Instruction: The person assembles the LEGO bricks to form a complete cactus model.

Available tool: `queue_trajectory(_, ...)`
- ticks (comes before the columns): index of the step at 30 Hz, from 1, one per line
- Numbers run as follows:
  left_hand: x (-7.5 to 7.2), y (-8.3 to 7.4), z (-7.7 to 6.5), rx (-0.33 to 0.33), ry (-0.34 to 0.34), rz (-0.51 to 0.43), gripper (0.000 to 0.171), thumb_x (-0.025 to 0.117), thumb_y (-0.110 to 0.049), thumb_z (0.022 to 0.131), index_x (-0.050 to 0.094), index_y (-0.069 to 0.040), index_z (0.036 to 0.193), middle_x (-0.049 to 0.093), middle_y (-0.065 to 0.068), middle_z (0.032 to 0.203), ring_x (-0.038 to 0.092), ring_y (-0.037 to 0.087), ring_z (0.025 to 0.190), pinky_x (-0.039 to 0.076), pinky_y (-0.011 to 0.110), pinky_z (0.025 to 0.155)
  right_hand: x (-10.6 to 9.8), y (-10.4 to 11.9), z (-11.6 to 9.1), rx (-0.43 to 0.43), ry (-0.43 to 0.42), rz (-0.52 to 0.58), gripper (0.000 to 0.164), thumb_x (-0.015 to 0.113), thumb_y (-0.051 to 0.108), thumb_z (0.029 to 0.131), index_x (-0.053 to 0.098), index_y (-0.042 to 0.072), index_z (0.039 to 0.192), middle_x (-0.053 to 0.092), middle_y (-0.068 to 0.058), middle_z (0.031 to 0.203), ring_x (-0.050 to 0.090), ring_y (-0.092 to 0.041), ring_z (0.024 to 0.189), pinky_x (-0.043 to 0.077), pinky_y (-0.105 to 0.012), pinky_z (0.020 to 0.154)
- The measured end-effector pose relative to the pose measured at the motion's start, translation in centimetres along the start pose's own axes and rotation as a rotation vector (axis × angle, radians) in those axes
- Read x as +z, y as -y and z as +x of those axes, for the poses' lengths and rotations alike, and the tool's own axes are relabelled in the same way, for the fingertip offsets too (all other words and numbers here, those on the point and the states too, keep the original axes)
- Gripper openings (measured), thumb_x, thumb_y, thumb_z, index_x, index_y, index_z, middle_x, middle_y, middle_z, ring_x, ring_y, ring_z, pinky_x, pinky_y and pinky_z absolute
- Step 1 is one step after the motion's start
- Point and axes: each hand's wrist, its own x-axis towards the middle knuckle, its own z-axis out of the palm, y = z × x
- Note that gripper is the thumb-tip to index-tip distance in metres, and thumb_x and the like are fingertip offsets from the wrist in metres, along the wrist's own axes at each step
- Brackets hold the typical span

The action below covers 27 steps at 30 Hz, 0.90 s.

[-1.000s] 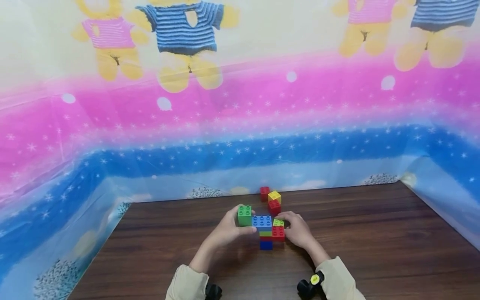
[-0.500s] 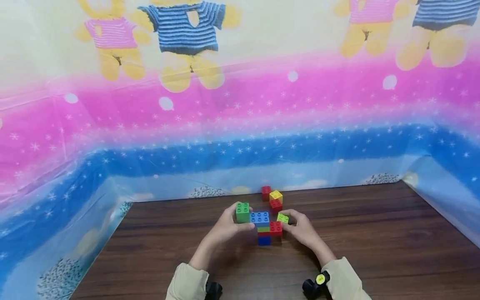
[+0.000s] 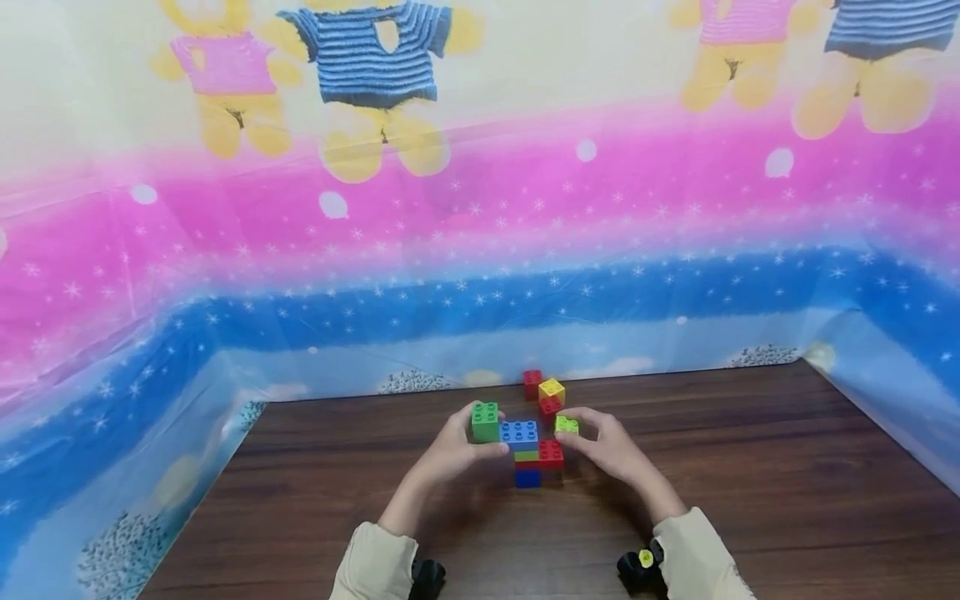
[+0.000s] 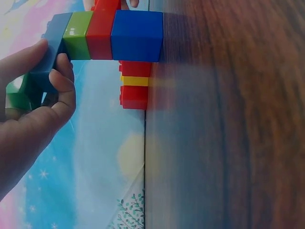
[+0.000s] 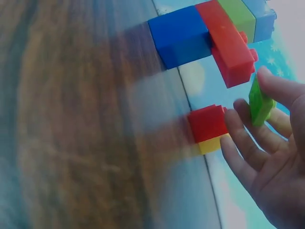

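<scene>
In the head view a stack of toy building bricks stands on the table: a dark blue brick (image 3: 527, 478) at the bottom, a red brick (image 3: 551, 452) over it, then a lime layer, a light blue brick (image 3: 518, 435) and a green brick (image 3: 484, 422) out to the left. My left hand (image 3: 448, 450) grips the stack's upper left end, thumb along the light blue brick (image 4: 58, 33). To the right, my right hand (image 3: 615, 450) pinches a thin lime brick (image 5: 259, 102) between thumb and fingers. That piece is apart from the stack, just above the red brick's studded right end (image 5: 233, 62).
Behind the stack, a red brick (image 3: 532, 383), a yellow brick (image 3: 552, 390) and another red brick (image 3: 550, 407) sit near the back edge of the brown wooden table (image 3: 712, 450). A printed cloth (image 3: 450, 300) hangs behind and along the sides.
My right hand has lifted the thin lime brick off the red brick, moving up and slightly right. My left hand keeps its grip on the stack, which shifts only slightly in view.
</scene>
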Motion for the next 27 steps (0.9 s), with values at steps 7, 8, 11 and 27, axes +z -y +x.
queue_trajectory(7, 0.1, 0.0, 0.0, -0.011, -0.004, 0.001, 0.048, 0.07, -0.012, 0.088, 0.05, 0.002, 0.129, 0.059, 0.016, 0.121, 0.058, 0.022, 0.106, 0.052, 0.041, 0.095, -0.4, 0.2, -0.3, 0.002, 0.073, -0.007, 0.046, 0.065, 0.034, 0.093, 0.06, 0.008, 0.13, 0.057, -0.017, 0.138, 0.044, -0.041, 0.135, 0.034, -0.066, 0.108)
queue_trajectory(8, 0.1, 0.1, 0.0, -0.01, -0.003, 0.001, 0.048, 0.07, -0.012, 0.088, 0.05, 0.002, 0.129, 0.059, 0.017, 0.121, 0.058, 0.022, 0.106, 0.052, 0.041, 0.096, -0.4, 0.2, -0.3, 0.007, 0.083, -0.002, 0.046, 0.066, 0.035, 0.092, 0.06, 0.009, 0.129, 0.057, -0.017, 0.138, 0.045, -0.041, 0.134, 0.034, -0.066, 0.108)
queue_trajectory(11, 0.2, 0.1, 0.1, -0.005, 0.001, 0.001, 0.047, 0.07, -0.013, 0.089, 0.05, 0.002, 0.128, 0.059, 0.017, 0.122, 0.058, 0.022, 0.107, 0.052, 0.042, 0.096, -0.6, 0.4, -0.5, 0.011, 0.116, 0.003, 0.045, 0.067, 0.036, 0.091, 0.062, 0.01, 0.126, 0.06, -0.015, 0.134, 0.047, -0.039, 0.131, 0.036, -0.065, 0.106)
queue_trajectory(27, 0.1, -0.1, 0.1, 0.003, 0.0, -0.024, 0.045, 0.07, -0.01, 0.088, 0.05, 0.003, 0.127, 0.059, 0.02, 0.121, 0.058, 0.019, 0.103, 0.053, 0.035, 0.091, -1.0, 1.2, -0.6, -0.013, 0.237, 0.028, 0.038, 0.069, 0.034, 0.089, 0.061, 0.011, 0.119, 0.063, -0.012, 0.123, 0.051, -0.03, 0.118, 0.042, -0.063, 0.101)
